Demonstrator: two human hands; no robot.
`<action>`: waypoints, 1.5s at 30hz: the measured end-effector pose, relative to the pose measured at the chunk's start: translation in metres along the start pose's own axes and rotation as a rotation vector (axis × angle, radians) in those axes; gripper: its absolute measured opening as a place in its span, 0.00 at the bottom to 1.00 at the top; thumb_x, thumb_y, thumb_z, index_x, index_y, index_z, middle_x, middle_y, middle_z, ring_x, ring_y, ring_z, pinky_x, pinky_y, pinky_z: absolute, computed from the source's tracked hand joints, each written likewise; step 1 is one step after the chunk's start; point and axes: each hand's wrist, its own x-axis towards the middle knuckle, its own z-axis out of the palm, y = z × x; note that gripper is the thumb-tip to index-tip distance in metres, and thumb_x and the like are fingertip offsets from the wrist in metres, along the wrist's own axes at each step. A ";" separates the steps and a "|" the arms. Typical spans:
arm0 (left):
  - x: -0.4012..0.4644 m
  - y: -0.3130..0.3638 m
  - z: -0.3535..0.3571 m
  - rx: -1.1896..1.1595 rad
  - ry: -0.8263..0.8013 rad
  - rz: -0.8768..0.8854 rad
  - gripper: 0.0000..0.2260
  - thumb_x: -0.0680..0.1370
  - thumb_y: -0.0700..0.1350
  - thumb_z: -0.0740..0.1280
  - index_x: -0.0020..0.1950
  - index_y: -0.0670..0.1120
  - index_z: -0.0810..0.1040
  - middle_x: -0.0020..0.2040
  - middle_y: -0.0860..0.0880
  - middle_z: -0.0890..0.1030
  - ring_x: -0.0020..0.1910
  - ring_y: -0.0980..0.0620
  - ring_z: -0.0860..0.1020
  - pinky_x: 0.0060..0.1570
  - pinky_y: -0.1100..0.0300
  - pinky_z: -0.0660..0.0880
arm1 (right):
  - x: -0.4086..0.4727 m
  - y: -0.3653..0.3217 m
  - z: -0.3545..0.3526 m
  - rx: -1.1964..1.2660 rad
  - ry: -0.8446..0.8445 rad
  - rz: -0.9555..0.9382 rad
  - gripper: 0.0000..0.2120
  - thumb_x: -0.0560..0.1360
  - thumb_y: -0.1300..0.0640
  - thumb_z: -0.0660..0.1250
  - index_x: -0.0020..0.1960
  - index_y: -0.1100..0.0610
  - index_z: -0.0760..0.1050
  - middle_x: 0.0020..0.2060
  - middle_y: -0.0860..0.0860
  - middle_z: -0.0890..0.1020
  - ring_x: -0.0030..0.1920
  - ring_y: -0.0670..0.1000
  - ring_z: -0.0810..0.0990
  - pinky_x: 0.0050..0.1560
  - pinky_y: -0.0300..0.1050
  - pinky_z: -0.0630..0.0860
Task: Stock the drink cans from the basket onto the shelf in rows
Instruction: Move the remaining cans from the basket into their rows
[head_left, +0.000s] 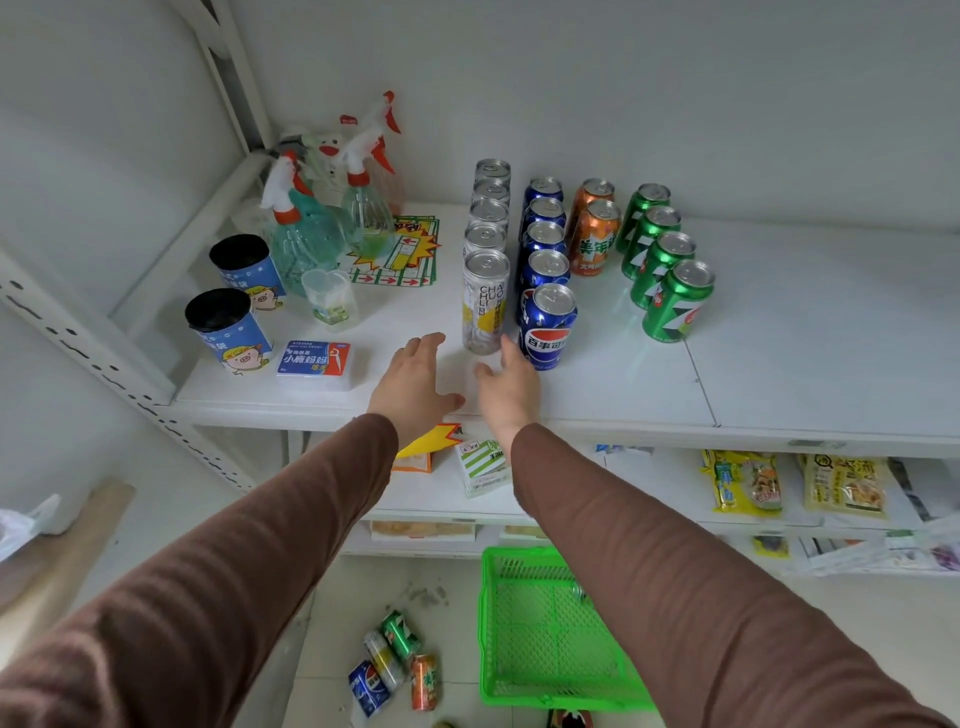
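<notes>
Four rows of cans stand on the white shelf (779, 332): silver cans with the front one (484, 301), blue cola cans with the front one (546, 327), two orange cans (594, 239) and green cans (675, 301). My left hand (415, 384) is open, fingers extended over the shelf just left of the front silver can. My right hand (506, 384) is open too, its fingertips near the base of the front silver and blue cans. The green basket (545, 634) sits on the floor below. Several loose cans (395, 665) lie on the floor left of it.
Spray bottles (306, 228), two blue tubs (234, 327), a clear cup (330, 296) and a blue-white box (314, 364) fill the shelf's left part. Snack packets (743, 483) lie on the lower shelf. A slanted shelf brace (104, 358) runs at the left.
</notes>
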 end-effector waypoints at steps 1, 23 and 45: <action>-0.005 0.002 0.002 0.014 0.018 0.013 0.37 0.71 0.49 0.75 0.75 0.47 0.61 0.70 0.46 0.68 0.68 0.46 0.67 0.66 0.53 0.68 | -0.009 0.003 -0.006 0.018 -0.019 -0.019 0.28 0.80 0.58 0.65 0.79 0.51 0.65 0.72 0.53 0.74 0.71 0.53 0.74 0.70 0.50 0.72; -0.185 0.110 0.180 0.082 0.226 -0.102 0.31 0.70 0.44 0.72 0.71 0.43 0.68 0.68 0.44 0.70 0.65 0.43 0.69 0.66 0.53 0.66 | -0.060 0.213 -0.180 -0.114 -0.337 -0.501 0.09 0.78 0.63 0.63 0.55 0.54 0.78 0.51 0.46 0.78 0.46 0.45 0.77 0.46 0.44 0.76; -0.277 0.056 0.529 -0.041 -0.109 -0.435 0.35 0.69 0.46 0.74 0.74 0.43 0.65 0.67 0.44 0.71 0.63 0.42 0.69 0.63 0.47 0.68 | -0.054 0.596 -0.134 -0.603 -0.513 -0.090 0.15 0.78 0.64 0.65 0.64 0.59 0.74 0.60 0.57 0.78 0.59 0.59 0.78 0.58 0.52 0.73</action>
